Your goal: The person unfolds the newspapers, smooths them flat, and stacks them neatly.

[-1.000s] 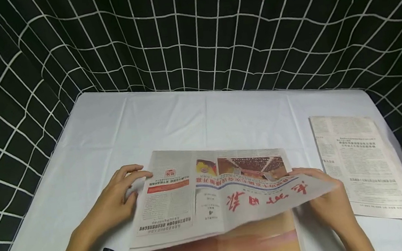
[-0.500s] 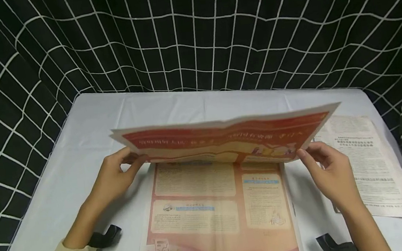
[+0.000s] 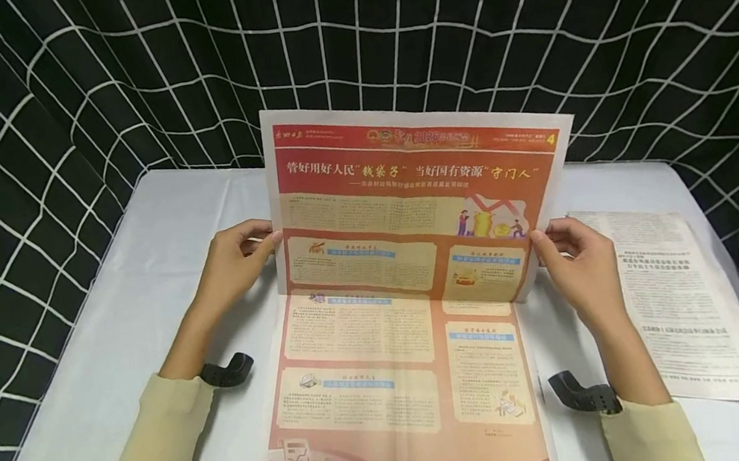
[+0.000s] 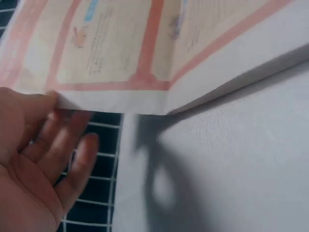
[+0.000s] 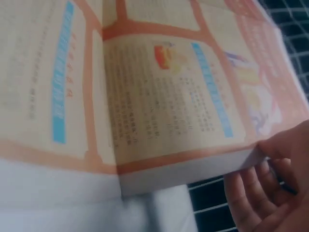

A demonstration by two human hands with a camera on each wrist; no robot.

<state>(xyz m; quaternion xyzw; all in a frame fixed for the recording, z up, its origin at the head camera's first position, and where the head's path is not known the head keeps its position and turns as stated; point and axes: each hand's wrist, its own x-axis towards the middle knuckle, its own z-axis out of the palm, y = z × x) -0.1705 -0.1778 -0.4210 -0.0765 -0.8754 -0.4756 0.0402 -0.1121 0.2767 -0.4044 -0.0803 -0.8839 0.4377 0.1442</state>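
A newspaper (image 3: pixel 373 260) with a red and orange page lies half flat in front of me, its far half raised along a crosswise fold. On its left edge my left hand (image 3: pixel 237 259) pinches the raised half, thumb on the printed side and fingers behind; the left wrist view shows that hand (image 4: pixel 43 159) at the page margin. My right hand (image 3: pixel 578 261) pinches the opposite edge in the same way, its thumb near a coin drawing. In the right wrist view the right hand's (image 5: pixel 270 183) fingers curl beneath the margin.
A second, folded newspaper (image 3: pixel 683 318) lies on the white tablecloth (image 3: pixel 163 260) to the right, close by my right hand. A black curtain with white grid lines (image 3: pixel 337 53) hangs behind and at both sides. Black wrist mounts (image 3: pixel 227 370) sit on both wrists.
Both hands have lifted the newspaper's upper half up and away from me, turning it from the folded front page to an upright red page. The lower half is now uncovered.
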